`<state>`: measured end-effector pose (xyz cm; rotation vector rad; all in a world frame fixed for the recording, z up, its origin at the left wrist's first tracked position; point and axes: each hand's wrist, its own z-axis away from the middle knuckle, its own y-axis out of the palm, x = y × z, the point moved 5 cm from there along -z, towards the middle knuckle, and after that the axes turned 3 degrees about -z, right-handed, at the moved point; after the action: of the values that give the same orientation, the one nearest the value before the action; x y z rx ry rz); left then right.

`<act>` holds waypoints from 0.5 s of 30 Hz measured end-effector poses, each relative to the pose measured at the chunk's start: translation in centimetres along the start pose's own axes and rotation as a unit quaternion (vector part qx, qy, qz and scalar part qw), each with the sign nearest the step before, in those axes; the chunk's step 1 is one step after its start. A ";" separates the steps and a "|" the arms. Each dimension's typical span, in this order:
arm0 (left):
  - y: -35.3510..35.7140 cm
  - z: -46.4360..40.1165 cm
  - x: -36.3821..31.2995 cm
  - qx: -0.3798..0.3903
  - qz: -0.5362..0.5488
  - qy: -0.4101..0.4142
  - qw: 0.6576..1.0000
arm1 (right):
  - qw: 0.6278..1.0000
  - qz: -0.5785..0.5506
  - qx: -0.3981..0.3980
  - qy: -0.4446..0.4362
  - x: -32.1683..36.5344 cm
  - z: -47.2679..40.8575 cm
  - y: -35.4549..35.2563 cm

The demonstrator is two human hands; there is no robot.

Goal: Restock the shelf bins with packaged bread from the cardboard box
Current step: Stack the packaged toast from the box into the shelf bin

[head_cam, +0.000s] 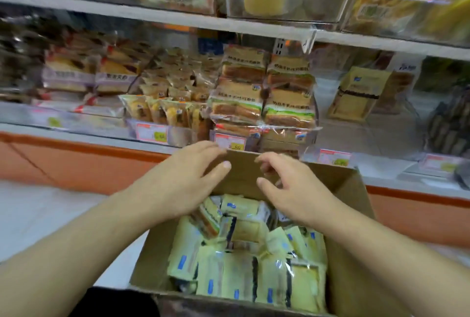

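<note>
An open cardboard box sits low in front of me, filled with several pale yellow bread packets. Both my hands hover above its far end, empty. My left hand is spread with fingers apart, reaching toward the far wall of the box. My right hand has its fingers loosely curled and apart, holding nothing. Just beyond the box, a clear shelf bin holds stacked sandwich-bread packets piled high.
More clear bins line the shelf: small packets at left of the stack, a yellow packet in a mostly bare bin at right. Price tags hang on bin fronts. An upper shelf edge runs above. Orange shelf base lies below.
</note>
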<state>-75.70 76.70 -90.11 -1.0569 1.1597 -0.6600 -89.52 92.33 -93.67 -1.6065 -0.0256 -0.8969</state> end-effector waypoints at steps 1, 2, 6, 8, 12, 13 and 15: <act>0.8 1.1 1.2 0.029 -0.012 -0.026 0.999 | 0.999 0.004 0.037 0.010 -0.1 0.1 1.7; 1.4 2.0 2.5 0.059 -0.031 -0.052 0.996 | 0.997 0.014 0.072 0.011 -0.1 0.0 3.4; 1.8 3.1 5.3 0.117 -0.072 -0.090 0.986 | 0.982 0.061 0.176 0.004 -0.3 -1.6 9.8; 1.2 2.7 5.8 0.117 -0.081 -0.093 0.985 | 0.980 0.049 0.190 0.015 -0.2 -3.2 12.3; 1.0 1.2 6.3 0.150 -0.091 -0.090 0.980 | 0.973 0.009 0.229 0.028 0.4 -5.9 16.6; 0.9 0.9 6.4 0.160 -0.087 -0.090 0.979 | 0.971 -0.009 0.236 0.036 0.4 -6.3 17.7; 0.7 0.2 6.6 0.173 -0.080 -0.091 0.977 | 0.970 -0.050 0.229 0.059 -0.2 -6.9 19.8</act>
<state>-73.53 71.34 -93.38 -0.8955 0.7713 -0.8389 -83.67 81.27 -110.47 -1.1273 -0.2182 -0.9808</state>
